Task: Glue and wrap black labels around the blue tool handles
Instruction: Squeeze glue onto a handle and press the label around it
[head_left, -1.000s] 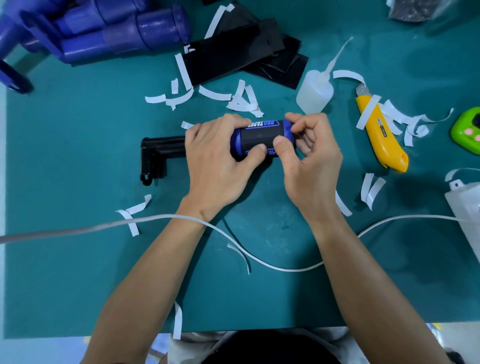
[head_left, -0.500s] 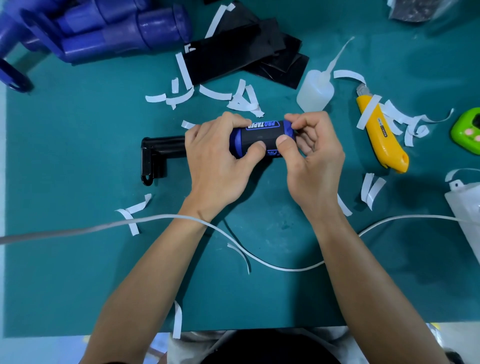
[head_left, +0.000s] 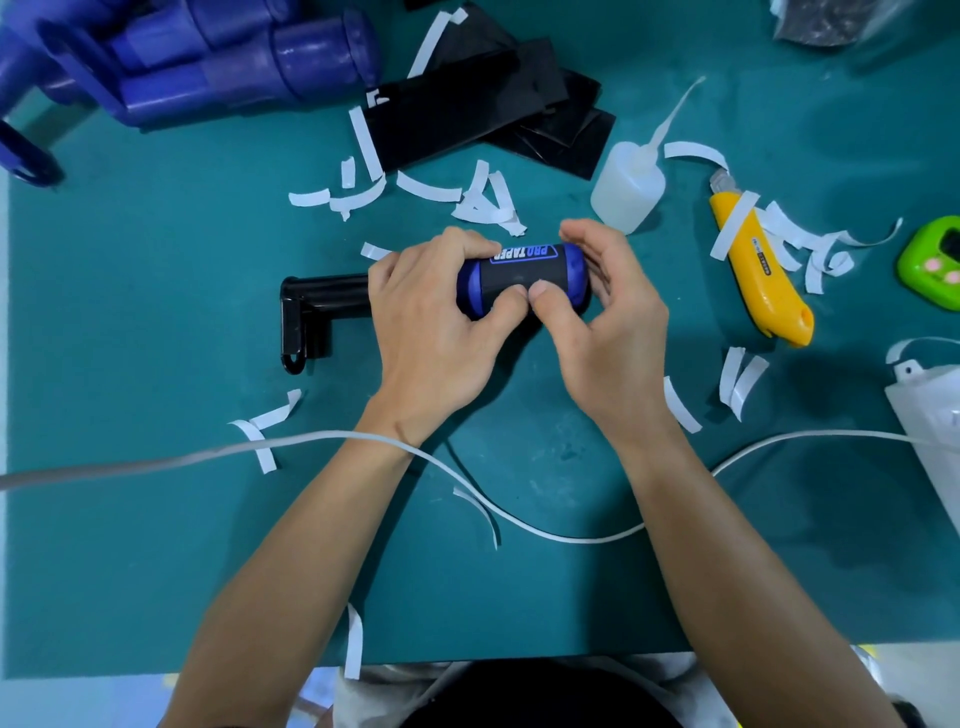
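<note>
At the middle of the teal-matted bench lies the blue cylindrical tool handle wrapped in a black label. Its black L-shaped plastic end points toward the left edge. The left hand covers the handle's left part and the right hand is at its right end.

A pile of blue plastic handles fills the far left corner. To its right is a stack of flat black label sheets, then a translucent plastic squeeze bottle, a yellow plastic utility knife, and a green rounded plastic gadget at the right edge. Nearer along that edge sits a white plastic box. From it a thin white cable runs to the left edge, passing over the left wrist. Curled white paper strips lie between the sheets and the handle, and across the knife.
</note>
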